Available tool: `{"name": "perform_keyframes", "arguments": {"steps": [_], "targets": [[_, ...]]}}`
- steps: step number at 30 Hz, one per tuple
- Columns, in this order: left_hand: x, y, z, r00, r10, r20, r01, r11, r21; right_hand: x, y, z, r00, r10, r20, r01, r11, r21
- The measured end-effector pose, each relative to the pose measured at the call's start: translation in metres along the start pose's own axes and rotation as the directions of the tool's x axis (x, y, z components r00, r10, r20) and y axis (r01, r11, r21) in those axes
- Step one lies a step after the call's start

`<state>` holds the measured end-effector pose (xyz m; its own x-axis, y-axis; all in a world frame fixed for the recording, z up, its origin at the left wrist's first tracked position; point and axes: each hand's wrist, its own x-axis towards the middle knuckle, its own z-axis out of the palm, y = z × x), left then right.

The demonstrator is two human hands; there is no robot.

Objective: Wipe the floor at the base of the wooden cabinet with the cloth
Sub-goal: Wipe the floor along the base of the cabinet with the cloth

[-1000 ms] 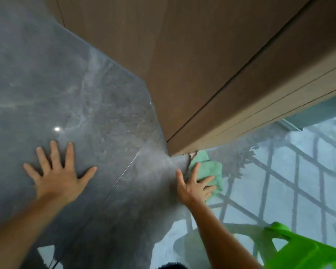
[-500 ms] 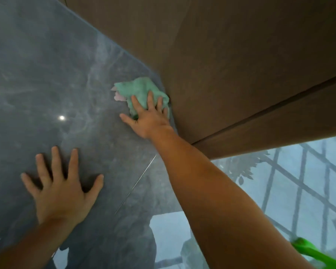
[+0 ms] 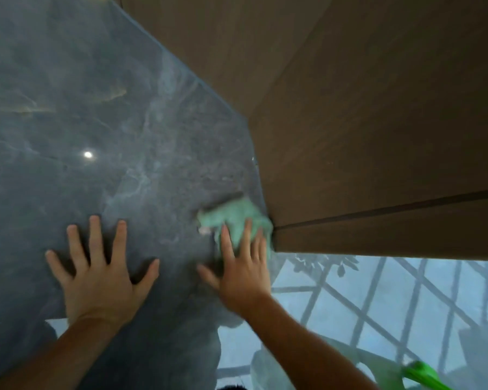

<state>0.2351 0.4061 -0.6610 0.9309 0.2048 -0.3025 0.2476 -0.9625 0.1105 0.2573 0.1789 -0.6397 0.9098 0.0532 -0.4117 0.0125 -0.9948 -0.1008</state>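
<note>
A crumpled mint-green cloth lies on the glossy grey floor, pressed against the corner of the wooden cabinet. My right hand lies flat on the cloth's near part, fingers spread, motion-blurred. My left hand rests flat on the floor to the left, fingers splayed, holding nothing. The cloth's near edge is hidden under my right fingers.
The cabinet's base edge runs diagonally from the upper left down to the corner by the cloth. A window grille and foliage are reflected in the floor at lower right. A bright green plastic object sits at the bottom right corner.
My right hand has slid the cloth back along the cabinet base toward me, down to the cabinet corner. My left hand has stayed planted on the floor.
</note>
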Motion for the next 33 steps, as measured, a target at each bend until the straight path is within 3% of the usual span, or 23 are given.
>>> {"name": "perform_keyframes", "arguments": {"steps": [3, 6, 8, 14, 18, 20, 22, 23, 25, 27, 28, 30, 32, 33], "targets": [[0.002, -0.003, 0.012, 0.998, 0.004, -0.055, -0.003, 1.000, 0.014, 0.119, -0.025, -0.045, 0.992, 0.068, -0.107, -0.071, 0.997, -0.026], [0.004, -0.007, 0.024, 0.993, 0.019, -0.113, -0.017, 1.000, 0.020, 0.195, -0.057, -0.072, 0.974, 0.225, -0.012, -0.225, 0.974, -0.029], [0.002, -0.007, 0.026, 0.990, 0.027, -0.139, -0.024, 0.999, 0.026, 0.196, -0.065, -0.075, 0.972, 0.230, 0.039, -0.228, 0.973, -0.036], [0.003, -0.008, 0.022, 0.988, 0.032, -0.152, -0.034, 0.999, -0.010, 0.031, 0.021, -0.028, 0.998, -0.022, 0.067, 0.026, 0.998, -0.065], [-0.003, -0.005, 0.017, 0.988, 0.041, -0.150, -0.050, 0.997, -0.056, -0.094, 0.046, 0.012, 0.987, -0.007, 0.161, 0.017, 0.998, -0.058], [-0.009, 0.005, 0.011, 0.997, -0.013, -0.078, 0.006, 0.996, -0.093, -0.120, 0.053, 0.015, 0.982, 0.000, 0.190, -0.002, 1.000, 0.007], [-0.024, 0.027, 0.002, 0.997, -0.078, -0.009, 0.074, 0.979, -0.191, -0.116, 0.062, 0.005, 0.998, 0.058, 0.021, -0.061, 0.989, 0.135], [-0.037, 0.043, -0.003, 0.999, -0.048, 0.003, 0.047, 0.972, -0.232, -0.107, 0.068, 0.000, 0.983, 0.156, -0.100, -0.133, 0.969, 0.208], [-0.067, 0.080, -0.002, 0.991, 0.128, 0.028, -0.118, 0.966, -0.229, -0.091, 0.077, -0.008, 0.881, 0.448, -0.155, -0.349, 0.834, 0.427], [-0.090, 0.116, 0.002, 0.956, 0.265, 0.123, -0.218, 0.927, -0.305, -0.083, 0.080, -0.005, 0.805, 0.587, 0.081, -0.513, 0.622, 0.592], [-0.097, 0.132, 0.002, 0.947, 0.257, 0.192, -0.155, 0.891, -0.428, -0.083, 0.079, -0.005, 0.791, 0.572, 0.219, -0.555, 0.519, 0.650], [-0.108, 0.157, -0.006, 0.890, 0.159, 0.428, 0.201, 0.704, -0.681, -0.093, 0.078, -0.013, 0.772, 0.489, 0.407, -0.565, 0.235, 0.791], [-0.111, 0.174, -0.020, 0.705, 0.163, 0.690, 0.601, 0.380, -0.703, -0.111, 0.078, -0.029, 0.802, 0.353, 0.482, -0.501, -0.042, 0.864], [-0.111, 0.179, -0.028, 0.605, 0.248, 0.757, 0.709, 0.265, -0.654, -0.123, 0.078, -0.039, 0.832, 0.283, 0.477, -0.452, -0.154, 0.879]]}}
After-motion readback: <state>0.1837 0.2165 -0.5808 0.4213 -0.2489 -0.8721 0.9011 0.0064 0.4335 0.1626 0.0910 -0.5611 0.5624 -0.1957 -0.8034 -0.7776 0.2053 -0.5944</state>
